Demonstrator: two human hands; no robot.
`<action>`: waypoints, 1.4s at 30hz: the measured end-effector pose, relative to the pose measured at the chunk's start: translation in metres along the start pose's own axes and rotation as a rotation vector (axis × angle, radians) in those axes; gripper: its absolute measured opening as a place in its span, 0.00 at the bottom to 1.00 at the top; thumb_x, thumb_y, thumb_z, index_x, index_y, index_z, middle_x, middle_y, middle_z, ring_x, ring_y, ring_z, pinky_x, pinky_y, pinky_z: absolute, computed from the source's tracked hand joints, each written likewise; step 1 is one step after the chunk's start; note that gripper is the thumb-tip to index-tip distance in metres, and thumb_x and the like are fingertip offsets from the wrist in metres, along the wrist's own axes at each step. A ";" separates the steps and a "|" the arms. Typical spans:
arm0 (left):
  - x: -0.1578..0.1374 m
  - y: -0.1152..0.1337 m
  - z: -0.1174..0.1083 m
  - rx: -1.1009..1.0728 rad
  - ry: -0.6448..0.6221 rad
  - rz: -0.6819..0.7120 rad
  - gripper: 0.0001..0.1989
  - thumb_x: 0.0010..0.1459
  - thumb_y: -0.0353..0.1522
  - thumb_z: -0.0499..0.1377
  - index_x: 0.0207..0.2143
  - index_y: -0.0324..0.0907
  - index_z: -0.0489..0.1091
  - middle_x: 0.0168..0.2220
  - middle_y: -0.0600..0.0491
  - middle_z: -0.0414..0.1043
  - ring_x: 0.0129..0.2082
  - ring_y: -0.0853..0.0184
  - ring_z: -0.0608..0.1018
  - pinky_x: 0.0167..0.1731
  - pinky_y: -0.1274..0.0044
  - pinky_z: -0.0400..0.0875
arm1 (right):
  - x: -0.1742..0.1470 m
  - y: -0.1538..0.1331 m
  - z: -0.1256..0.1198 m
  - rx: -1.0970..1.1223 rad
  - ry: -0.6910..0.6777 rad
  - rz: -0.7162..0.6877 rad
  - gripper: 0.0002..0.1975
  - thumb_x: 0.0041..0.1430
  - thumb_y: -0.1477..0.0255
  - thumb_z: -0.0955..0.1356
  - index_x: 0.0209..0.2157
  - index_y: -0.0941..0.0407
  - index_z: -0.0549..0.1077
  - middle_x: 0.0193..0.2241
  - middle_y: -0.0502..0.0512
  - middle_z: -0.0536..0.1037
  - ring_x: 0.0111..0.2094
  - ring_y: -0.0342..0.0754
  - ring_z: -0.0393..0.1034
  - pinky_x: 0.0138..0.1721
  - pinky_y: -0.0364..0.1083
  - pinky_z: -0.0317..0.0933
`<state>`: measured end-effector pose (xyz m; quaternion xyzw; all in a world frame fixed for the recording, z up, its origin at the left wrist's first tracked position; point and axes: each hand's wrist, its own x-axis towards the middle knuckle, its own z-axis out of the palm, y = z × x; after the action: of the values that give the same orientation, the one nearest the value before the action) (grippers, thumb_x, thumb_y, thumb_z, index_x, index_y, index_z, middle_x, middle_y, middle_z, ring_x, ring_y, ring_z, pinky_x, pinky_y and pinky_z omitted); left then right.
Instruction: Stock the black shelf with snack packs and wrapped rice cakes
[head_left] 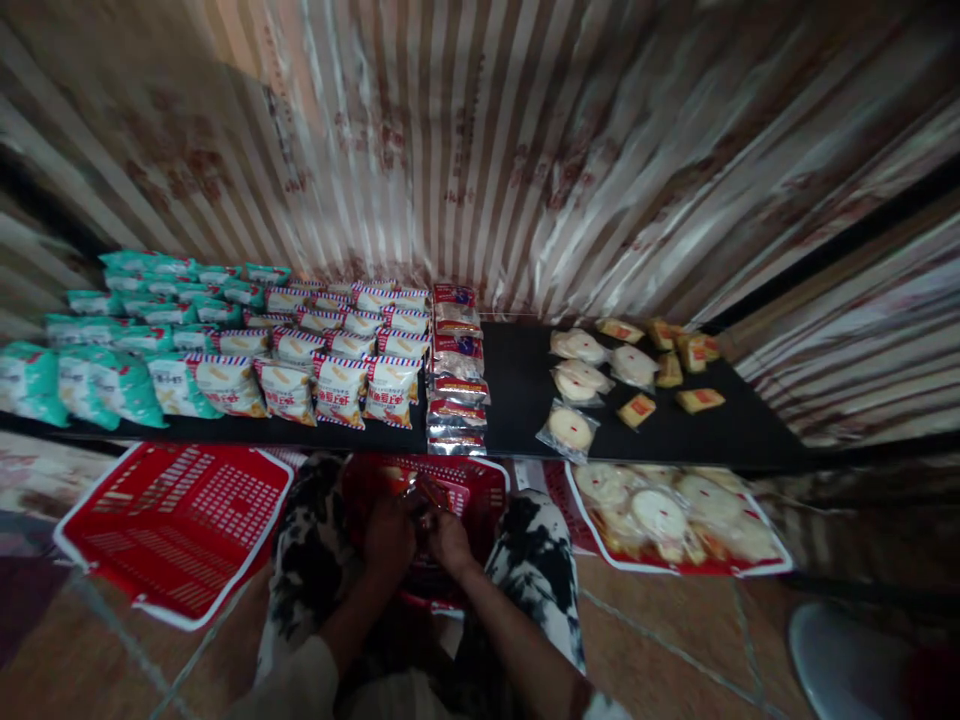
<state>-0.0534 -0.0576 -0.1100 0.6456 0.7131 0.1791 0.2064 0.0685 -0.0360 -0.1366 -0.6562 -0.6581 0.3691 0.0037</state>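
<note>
Between my knees stands a red basket. Over it, my left hand and my right hand are close together, fingers closed on a small shiny dark-red packet. Its print is too blurred to read. Other packets in the basket are mostly hidden by my hands. On the black shelf straight ahead, a column of red and silver packets runs from front to back. Left of it stand rows of white snack bags with striped red and blue tops.
Teal bags fill the left of the black shelf. Round wrapped crackers and small yellow packs lie on its right. A red basket is at left; another basket holds round crackers at right. Striped sheeting hangs behind.
</note>
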 end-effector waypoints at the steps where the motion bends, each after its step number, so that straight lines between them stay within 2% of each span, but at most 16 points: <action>1: -0.002 0.000 -0.001 -0.031 0.133 0.076 0.17 0.53 0.22 0.48 0.42 0.40 0.70 0.47 0.45 0.70 0.53 0.60 0.67 0.53 0.65 0.62 | -0.003 0.002 -0.003 0.116 0.031 0.002 0.14 0.54 0.80 0.59 0.34 0.57 0.74 0.33 0.57 0.79 0.35 0.45 0.73 0.35 0.40 0.60; 2: -0.005 0.001 -0.003 -0.059 0.248 0.141 0.17 0.53 0.22 0.48 0.43 0.40 0.69 0.49 0.44 0.68 0.56 0.59 0.64 0.53 0.63 0.62 | -0.007 0.003 -0.005 0.232 0.054 0.001 0.13 0.54 0.79 0.59 0.32 0.57 0.74 0.31 0.56 0.79 0.34 0.45 0.72 0.35 0.40 0.60; 4: -0.012 0.003 -0.009 -0.091 0.391 0.219 0.18 0.54 0.22 0.48 0.47 0.39 0.67 0.54 0.43 0.62 0.60 0.57 0.57 0.54 0.60 0.61 | -0.018 0.007 -0.010 0.403 0.063 -0.018 0.10 0.53 0.76 0.60 0.29 0.57 0.72 0.27 0.53 0.77 0.31 0.46 0.71 0.33 0.41 0.60; 7: -0.024 0.011 -0.025 -0.092 0.495 0.258 0.22 0.56 0.23 0.47 0.54 0.39 0.59 0.61 0.41 0.51 0.63 0.56 0.48 0.56 0.57 0.56 | -0.034 0.009 -0.015 0.556 0.043 -0.055 0.08 0.52 0.71 0.60 0.27 0.56 0.70 0.23 0.51 0.74 0.27 0.46 0.68 0.30 0.42 0.60; 11: -0.039 0.019 -0.044 -0.034 0.570 0.266 0.25 0.57 0.25 0.49 0.58 0.40 0.52 0.64 0.41 0.43 0.64 0.53 0.45 0.57 0.55 0.53 | -0.051 0.008 -0.019 0.680 0.046 -0.079 0.09 0.50 0.66 0.62 0.26 0.56 0.68 0.21 0.50 0.71 0.25 0.45 0.66 0.29 0.43 0.58; 16: -0.049 0.022 -0.063 0.048 0.621 0.282 0.24 0.58 0.29 0.52 0.57 0.42 0.55 0.63 0.41 0.45 0.64 0.51 0.45 0.58 0.56 0.50 | -0.067 0.002 -0.035 0.878 0.026 -0.123 0.16 0.46 0.56 0.66 0.23 0.55 0.66 0.17 0.47 0.68 0.21 0.42 0.60 0.26 0.42 0.55; 21: -0.049 0.027 -0.072 -0.158 0.616 0.096 0.30 0.58 0.35 0.52 0.61 0.40 0.45 0.64 0.38 0.41 0.64 0.52 0.45 0.58 0.55 0.48 | -0.089 -0.011 -0.064 1.149 -0.034 -0.112 0.23 0.36 0.51 0.72 0.21 0.56 0.66 0.17 0.44 0.65 0.20 0.39 0.58 0.28 0.42 0.57; 24: -0.045 0.030 -0.071 -0.414 0.539 -0.011 0.32 0.57 0.38 0.52 0.60 0.40 0.44 0.60 0.38 0.52 0.60 0.55 0.58 0.56 0.58 0.56 | -0.099 -0.018 -0.079 1.224 -0.058 -0.093 0.22 0.35 0.53 0.74 0.21 0.57 0.67 0.19 0.45 0.66 0.22 0.39 0.61 0.31 0.42 0.60; 27: -0.039 0.034 -0.069 -0.732 0.287 -0.119 0.31 0.58 0.39 0.50 0.60 0.41 0.43 0.52 0.42 0.66 0.50 0.61 0.71 0.50 0.66 0.66 | -0.104 -0.021 -0.087 1.290 -0.060 -0.075 0.21 0.35 0.56 0.75 0.22 0.57 0.69 0.21 0.46 0.69 0.24 0.40 0.63 0.33 0.42 0.61; 29: -0.036 0.040 -0.069 -0.854 0.168 -0.157 0.29 0.58 0.39 0.50 0.59 0.41 0.46 0.47 0.45 0.71 0.47 0.63 0.74 0.48 0.70 0.68 | -0.105 -0.020 -0.090 1.315 -0.051 -0.067 0.21 0.34 0.57 0.75 0.23 0.57 0.69 0.22 0.47 0.70 0.25 0.41 0.65 0.32 0.42 0.61; 33: -0.027 0.050 -0.068 -0.932 0.127 -0.175 0.28 0.56 0.41 0.51 0.56 0.39 0.51 0.49 0.44 0.70 0.47 0.63 0.74 0.47 0.74 0.69 | -0.106 -0.011 -0.097 1.276 -0.023 -0.089 0.19 0.37 0.56 0.74 0.25 0.57 0.71 0.24 0.48 0.72 0.26 0.43 0.66 0.30 0.42 0.61; 38: -0.013 0.060 -0.060 -0.931 0.113 -0.106 0.31 0.53 0.43 0.51 0.57 0.38 0.53 0.48 0.45 0.72 0.46 0.62 0.75 0.45 0.75 0.71 | -0.109 -0.003 -0.118 1.179 0.089 -0.165 0.19 0.46 0.55 0.70 0.33 0.55 0.74 0.32 0.53 0.77 0.38 0.50 0.70 0.42 0.46 0.61; 42: -0.005 0.075 -0.056 -0.913 0.038 -0.026 0.30 0.54 0.42 0.51 0.57 0.38 0.54 0.49 0.46 0.71 0.48 0.62 0.74 0.45 0.75 0.70 | -0.106 -0.008 -0.136 1.188 0.126 -0.262 0.20 0.47 0.54 0.69 0.37 0.54 0.72 0.33 0.52 0.77 0.37 0.49 0.71 0.40 0.46 0.62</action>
<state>-0.0191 -0.0548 -0.0227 0.4761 0.5730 0.4843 0.4588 0.1430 -0.0611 0.0172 -0.4764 -0.4135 0.6299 0.4531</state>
